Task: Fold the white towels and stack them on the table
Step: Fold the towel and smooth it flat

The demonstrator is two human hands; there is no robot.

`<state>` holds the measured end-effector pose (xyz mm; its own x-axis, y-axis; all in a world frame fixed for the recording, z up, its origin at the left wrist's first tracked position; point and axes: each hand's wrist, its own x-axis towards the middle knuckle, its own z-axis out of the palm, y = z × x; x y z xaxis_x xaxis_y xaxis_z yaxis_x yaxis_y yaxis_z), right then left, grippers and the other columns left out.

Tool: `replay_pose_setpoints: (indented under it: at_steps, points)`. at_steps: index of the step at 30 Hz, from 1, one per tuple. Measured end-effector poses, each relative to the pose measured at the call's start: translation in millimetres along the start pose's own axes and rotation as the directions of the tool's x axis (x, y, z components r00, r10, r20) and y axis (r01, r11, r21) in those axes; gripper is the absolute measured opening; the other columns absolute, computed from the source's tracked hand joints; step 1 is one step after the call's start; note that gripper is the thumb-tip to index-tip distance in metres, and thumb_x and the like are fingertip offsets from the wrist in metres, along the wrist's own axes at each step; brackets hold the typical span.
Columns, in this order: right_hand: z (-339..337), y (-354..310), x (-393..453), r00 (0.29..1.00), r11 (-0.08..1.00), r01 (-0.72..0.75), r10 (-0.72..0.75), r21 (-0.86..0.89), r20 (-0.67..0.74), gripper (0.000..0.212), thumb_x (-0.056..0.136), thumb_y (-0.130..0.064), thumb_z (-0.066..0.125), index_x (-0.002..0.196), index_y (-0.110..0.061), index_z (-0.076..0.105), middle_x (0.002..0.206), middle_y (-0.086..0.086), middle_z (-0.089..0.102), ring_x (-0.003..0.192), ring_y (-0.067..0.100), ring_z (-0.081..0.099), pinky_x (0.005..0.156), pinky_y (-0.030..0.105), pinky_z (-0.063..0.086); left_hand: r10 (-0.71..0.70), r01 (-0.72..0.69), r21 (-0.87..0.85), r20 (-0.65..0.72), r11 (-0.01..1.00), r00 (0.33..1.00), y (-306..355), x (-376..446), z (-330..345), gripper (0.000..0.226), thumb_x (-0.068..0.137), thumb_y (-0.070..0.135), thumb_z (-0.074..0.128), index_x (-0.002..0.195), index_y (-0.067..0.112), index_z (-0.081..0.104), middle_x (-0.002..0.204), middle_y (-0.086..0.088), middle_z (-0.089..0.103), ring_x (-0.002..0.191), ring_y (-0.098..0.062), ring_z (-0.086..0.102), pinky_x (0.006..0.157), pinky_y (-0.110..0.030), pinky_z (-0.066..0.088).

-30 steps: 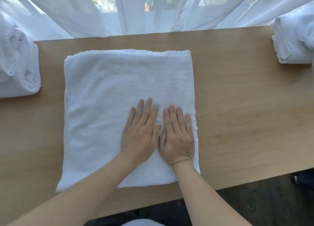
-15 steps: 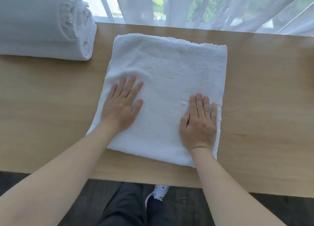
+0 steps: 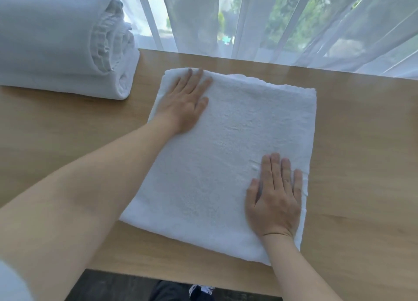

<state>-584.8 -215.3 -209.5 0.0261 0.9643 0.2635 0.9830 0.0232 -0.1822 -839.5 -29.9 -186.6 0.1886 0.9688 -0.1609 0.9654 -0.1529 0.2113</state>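
Item: folded white towel (image 3: 228, 156), flat on the table (image 3: 352, 156) under both my palms. My left hand (image 3: 184, 104) has slid from mid-towel up to the far-left corner; my right hand (image 3: 274, 196) stays near-right. Fingers straight, pressing, gripping nothing. Smoothing looks nearly done; stacked towels (image 3: 58, 43) wait beyond my left fingertips.

We lose the stack (image 3: 56, 45) at the left and top edges — its full extent cannot be told. The towel (image 3: 226, 153) is covered wherever the hands rest, left (image 3: 183, 104) and right (image 3: 274, 201). The tabletop (image 3: 362, 165) runs off right and left. Beyond the curtain (image 3: 271, 18) the trees are blurred — the shoe (image 3: 201, 291) is cut off below.
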Motion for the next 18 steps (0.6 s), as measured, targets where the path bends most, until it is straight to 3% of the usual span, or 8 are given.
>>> replay_pose_setpoints:
  at_steps: [6,12,18]
  points:
    - [-1.9,-0.1,0.8,1.0,1.0,-0.003,0.003,-0.012,0.023,0.058,0.1,-0.032,0.037,0.152,-0.008,0.041,0.159,0.012,0.037,0.15,0.028,0.031,0.124,0.052,0.019,-0.119,0.119,-0.035,-0.021,0.992,0.993,27.3,-13.5,5.8,0.067,0.103,0.049,0.019,0.161,0.02,0.002,0.169,-0.003,-0.008,0.154,-0.023,-0.011,0.124,-0.041,-0.008]
    - [-5.0,0.1,1.3,1.0,1.0,-0.012,0.012,0.004,0.024,0.057,0.099,-0.031,0.04,0.15,-0.008,0.044,0.157,0.012,0.04,0.148,0.029,0.033,0.123,0.052,0.02,0.219,-0.22,0.02,0.024,0.975,0.975,100.2,-154.9,46.6,0.07,0.101,0.054,0.025,0.16,0.019,0.018,0.168,-0.003,0.011,0.155,-0.026,0.007,0.125,-0.046,0.008]
    - [-3.3,-0.2,-0.2,0.999,1.0,-0.012,0.012,0.0,0.042,0.056,0.101,-0.029,0.038,0.153,-0.008,0.038,0.159,0.011,0.037,0.151,0.028,0.028,0.124,0.051,0.016,-0.044,0.045,0.017,-0.031,0.999,0.999,32.9,-87.8,29.8,0.071,0.097,0.061,0.014,0.161,0.032,0.005,0.169,0.003,-0.003,0.155,-0.02,-0.005,0.125,-0.039,-0.005]
